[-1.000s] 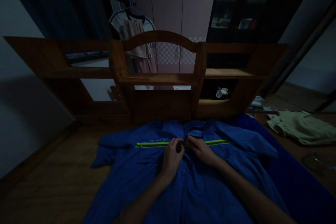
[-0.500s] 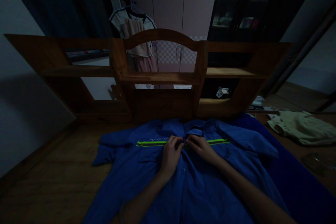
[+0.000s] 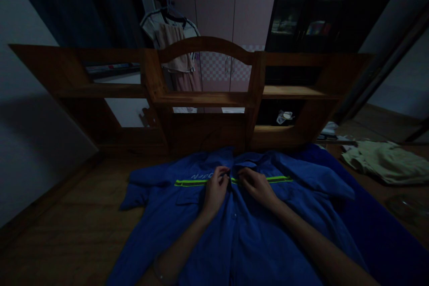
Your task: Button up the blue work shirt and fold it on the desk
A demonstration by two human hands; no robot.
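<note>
A blue work shirt (image 3: 201,241) lies spread out with its collar away from me and a yellow-green and dark stripe (image 3: 191,183) across its chest. Pale lettering shows above the stripe on the left. My left hand (image 3: 215,192) is closed at the front opening near the collar, its fingertips pinching the shirt's edge. Just across the opening, my right hand (image 3: 259,190) has its fingers bent down and pressed together on the other edge. Dim light hides what lies exactly between the fingertips. A button (image 3: 234,216) sits on the placket below the hands.
Beyond the shirt stands a wooden headboard with shelves (image 3: 204,98). Dark blue cloth (image 3: 375,228) lies under the shirt's right side. At the far right is a pale folded garment (image 3: 389,161). Wooden boards (image 3: 67,223) extend on the left, beside a wall.
Both hands have shifted slightly up toward the collar, and the fingertips are a little further apart. More of the lettering and of the stripe between the hands now shows.
</note>
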